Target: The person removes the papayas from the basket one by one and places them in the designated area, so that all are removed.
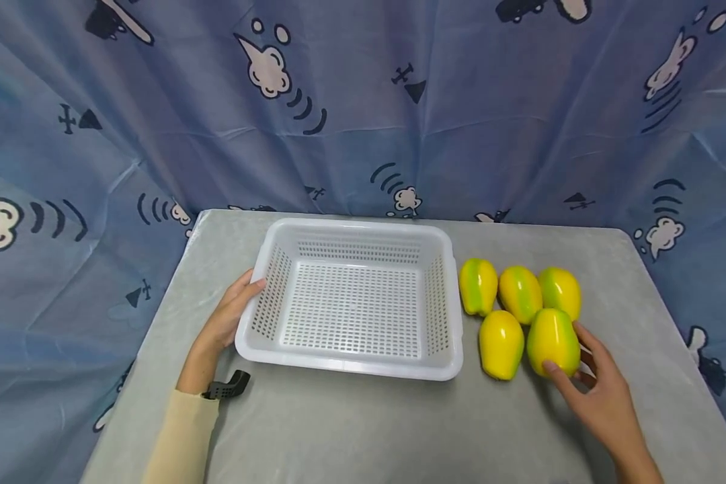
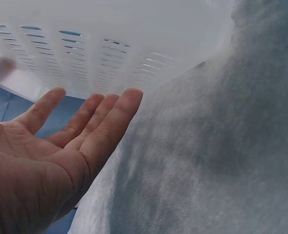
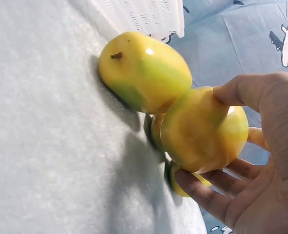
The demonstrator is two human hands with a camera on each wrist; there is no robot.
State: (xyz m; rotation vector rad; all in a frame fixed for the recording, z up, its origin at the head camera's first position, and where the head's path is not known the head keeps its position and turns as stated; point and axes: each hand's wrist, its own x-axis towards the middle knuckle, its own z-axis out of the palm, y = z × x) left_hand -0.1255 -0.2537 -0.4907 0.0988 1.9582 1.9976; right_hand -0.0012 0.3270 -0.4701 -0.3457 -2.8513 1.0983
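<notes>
A white perforated plastic basket (image 1: 351,309) sits on the table's left and middle part with nothing inside. My left hand (image 1: 226,316) grips its left rim, thumb over the edge; in the left wrist view the fingers (image 2: 110,126) reach under the basket's slotted side (image 2: 85,58). At the right, my right hand (image 1: 601,386) holds a glossy yellow-green mango (image 1: 553,341) between thumb and fingers. In the right wrist view this mango (image 3: 202,131) appears raised off the tabletop, beside another mango (image 3: 144,73). The fingers' far side is partly hidden behind it.
Several other mangoes stand together right of the basket: one at front (image 1: 501,345), one beside the rim (image 1: 478,288), and two behind (image 1: 520,294). The grey-covered table (image 1: 351,430) ends at the back against a blue patterned curtain (image 1: 351,134).
</notes>
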